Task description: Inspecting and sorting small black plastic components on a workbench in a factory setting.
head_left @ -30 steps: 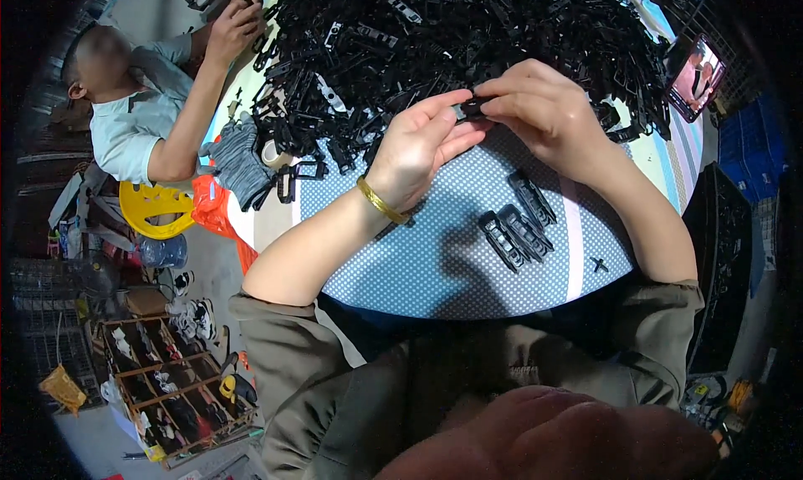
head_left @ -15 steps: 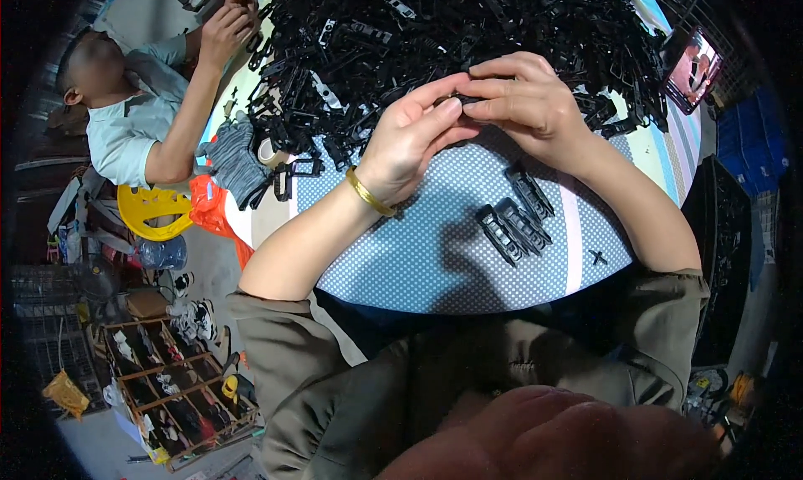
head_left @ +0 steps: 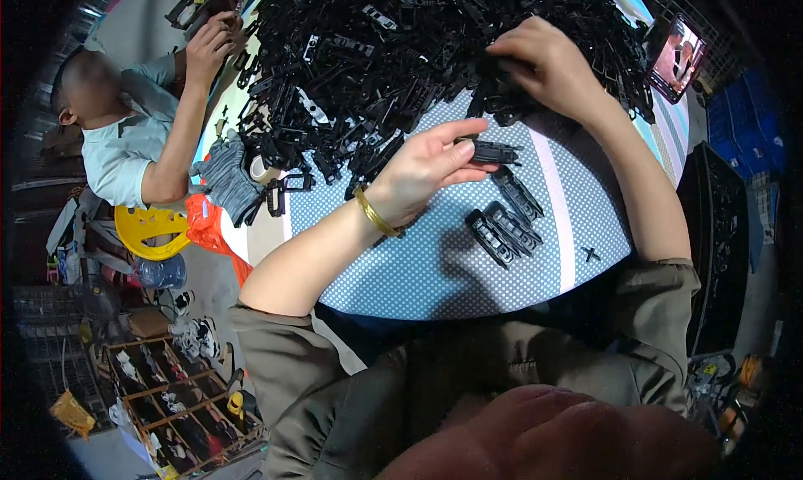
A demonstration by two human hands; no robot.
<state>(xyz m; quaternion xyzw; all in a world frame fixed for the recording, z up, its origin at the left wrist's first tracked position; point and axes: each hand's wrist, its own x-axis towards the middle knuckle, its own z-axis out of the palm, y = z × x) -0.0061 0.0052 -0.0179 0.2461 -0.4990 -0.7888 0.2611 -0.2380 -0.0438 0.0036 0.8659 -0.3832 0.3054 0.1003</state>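
Half a second ago the two hands were meeting over one small thing; now they are apart, and the black piece can be seen well, held by the left hand alone. For the work this means, as I judge, that the part of it which needs both hands on this piece is paused or finished; which one, I cannot tell. The right hand has moved forward and to the right, to the near edge of the big pile of black parts. Its palm faces down, the fingers are bent and rather close together, and the fingertips are among dark parts, so I cannot tell if they hold something. The left hand is turned partly upward, with the thumb and the fingers narrow around one end of the piece, while the other end points to the right. Just below it in the view, three similar pieces lie side by side, slanted, on the dotted tabletop; they have not been disturbed. A small black cross lies apart at their right. Both forearms are reaching forward, the right one farther.
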